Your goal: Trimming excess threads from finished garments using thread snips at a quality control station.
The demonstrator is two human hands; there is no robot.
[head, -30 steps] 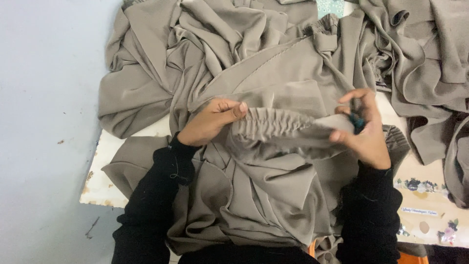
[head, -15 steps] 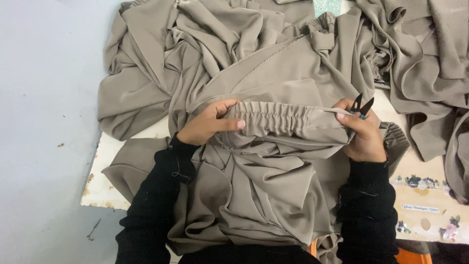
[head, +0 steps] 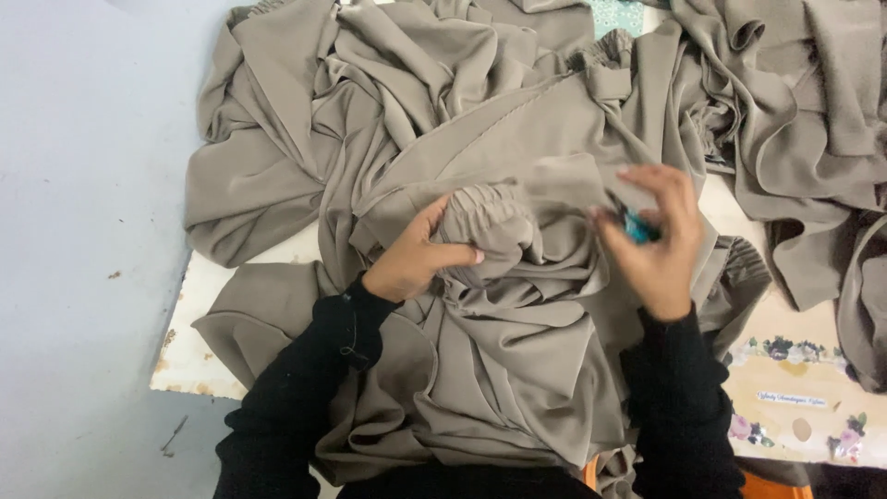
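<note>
A grey floor point(head: 74, 231) lies at the far left beside the table point(head: 189, 356). The left hand point(head: 416, 259) has its fingers clamped on the gathered waistband point(head: 490, 217) of taupe fabric point(head: 517, 370) heaped mid-table. The right hand point(head: 656, 240) has its fingers closed around small teal-handled snips point(head: 636, 226), touching the cloth.

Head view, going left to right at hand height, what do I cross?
Blue-grey floor → white table edge → left hand gripping the gathered elastic band → right hand with a small teal tool → heaped taupe fabric.
</note>
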